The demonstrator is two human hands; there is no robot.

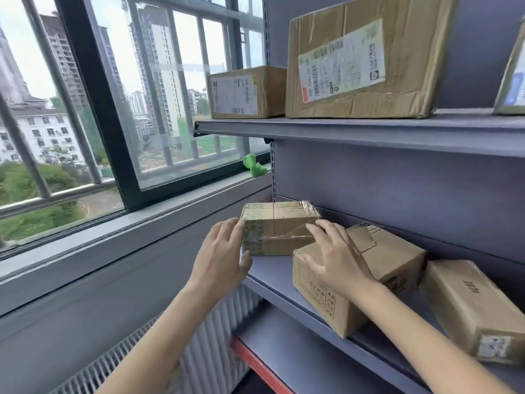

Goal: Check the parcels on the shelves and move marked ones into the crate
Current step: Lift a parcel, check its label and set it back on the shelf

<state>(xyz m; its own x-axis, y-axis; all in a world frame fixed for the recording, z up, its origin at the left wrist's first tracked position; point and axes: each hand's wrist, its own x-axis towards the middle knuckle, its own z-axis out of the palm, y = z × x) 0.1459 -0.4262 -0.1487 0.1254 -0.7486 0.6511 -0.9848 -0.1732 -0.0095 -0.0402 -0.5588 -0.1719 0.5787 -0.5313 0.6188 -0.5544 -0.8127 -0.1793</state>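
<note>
Both hands, left hand (220, 253) and right hand (333, 260), fingers relaxed, against taped parcel (277, 227)

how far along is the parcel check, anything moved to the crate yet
Done: nothing that shows; no crate is in view. In hand: the left hand and right hand are at either end of the taped parcel at the left of the middle shelf, fingers straight, not yet lifting. Left: two more parcels beside it and those on the upper shelf.

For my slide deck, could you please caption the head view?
Left hand and right hand reach a taped parcel on the grey shelf beside the window.
</note>
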